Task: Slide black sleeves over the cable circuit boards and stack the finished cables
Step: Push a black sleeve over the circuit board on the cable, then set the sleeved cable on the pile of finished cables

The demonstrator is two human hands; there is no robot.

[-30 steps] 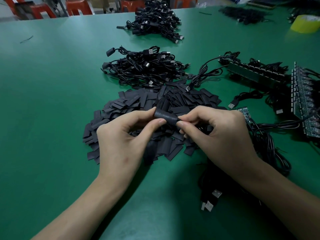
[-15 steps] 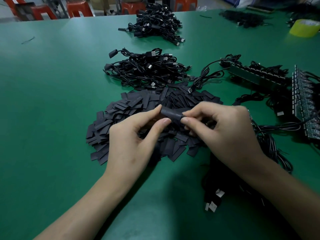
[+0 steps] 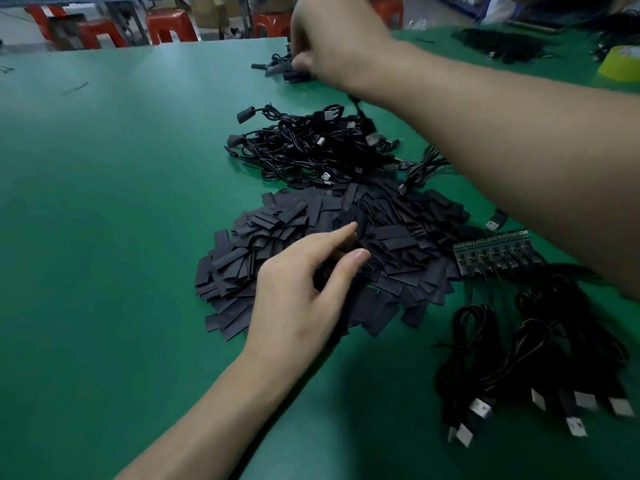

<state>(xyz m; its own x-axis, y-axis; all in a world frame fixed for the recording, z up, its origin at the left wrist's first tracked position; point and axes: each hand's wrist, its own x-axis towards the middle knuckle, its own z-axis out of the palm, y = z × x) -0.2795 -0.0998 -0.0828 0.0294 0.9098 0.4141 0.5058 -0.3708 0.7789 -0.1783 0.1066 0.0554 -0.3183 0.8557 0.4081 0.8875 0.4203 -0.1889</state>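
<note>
My right hand reaches across to the far cable pile at the table's back edge. It grips a sleeved cable there, and the cable's lead and USB plug trail down below my wrist. My left hand stays low over the heap of flat black sleeves. Its forefinger and thumb are spread apart just above the sleeves and hold nothing I can see. A second pile of finished cables lies between the sleeve heap and the far pile.
A strip of joined circuit boards lies right of the sleeves, with bundled black USB cables in front of it. A yellow tape roll sits far right. Red stools stand beyond the green table.
My hands have parted. The right hand carried the sleeved cable away from the left and out to the far pile. The left hand let go and stayed over the sleeves.
</note>
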